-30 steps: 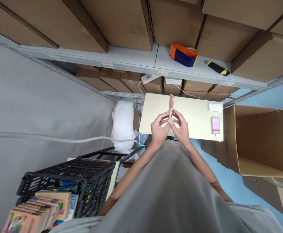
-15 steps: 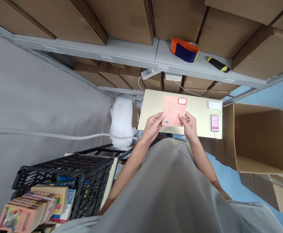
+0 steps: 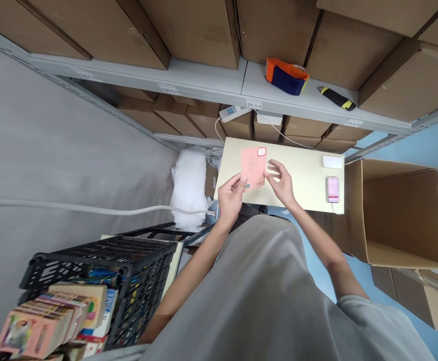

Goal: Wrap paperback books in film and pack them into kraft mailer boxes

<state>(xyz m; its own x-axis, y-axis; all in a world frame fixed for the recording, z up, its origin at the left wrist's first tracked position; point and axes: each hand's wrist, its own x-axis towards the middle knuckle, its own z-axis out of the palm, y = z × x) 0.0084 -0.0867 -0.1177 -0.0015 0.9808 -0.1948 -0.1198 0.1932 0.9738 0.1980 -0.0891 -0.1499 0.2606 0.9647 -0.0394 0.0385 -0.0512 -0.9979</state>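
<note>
A thin pink book with a red-framed label and a barcode is held above the pale yellow board. My left hand grips its lower left corner, thumb on top. My right hand is at the book's right edge, its fingers apart and curved, with the fingertips close to or touching that edge. On the board's right side lie a phone with a cable and a small white box.
Shelves with cartons cross the top, bearing an orange and blue tape dispenser and a cutter. An open carton stands at right. A black crate with books is at lower left, near white packing material.
The book has moved left and turned slightly with my left hand. My right hand has let go of its front grip and spread its fingers beside the right edge.
</note>
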